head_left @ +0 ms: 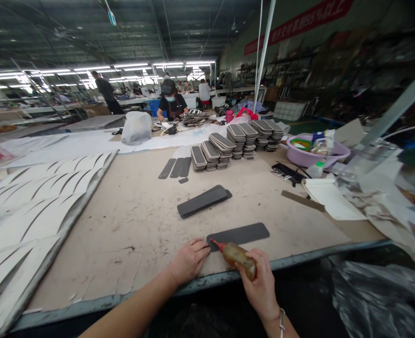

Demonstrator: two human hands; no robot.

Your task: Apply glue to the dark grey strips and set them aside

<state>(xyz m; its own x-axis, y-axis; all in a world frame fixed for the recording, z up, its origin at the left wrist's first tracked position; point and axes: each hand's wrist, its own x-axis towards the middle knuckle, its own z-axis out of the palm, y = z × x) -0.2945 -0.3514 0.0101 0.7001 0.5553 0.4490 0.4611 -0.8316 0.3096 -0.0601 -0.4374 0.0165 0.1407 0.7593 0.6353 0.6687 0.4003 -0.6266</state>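
In my right hand [258, 281] is a brownish squeeze bottle [238, 259], tilted, its red nozzle pointing down at the left end of a dark grey rounded strip [246, 234]. The nozzle tip is at or just above the strip's surface; contact is hard to tell. My left hand [190, 260] rests on the table, fingers stretched out, fingertips at the strip's left end. Farther back, two similar dark strips [203, 202] lie overlapped, slightly fanned.
Behind are smaller dark strips [177, 167] and several stacks of pale-edged pieces [217, 149]. A purple basin [295, 154], glasses [288, 174] and paper [330, 199] lie right. Slit white sheets [49, 202] cover the left. A person [172, 104] sits across the table.
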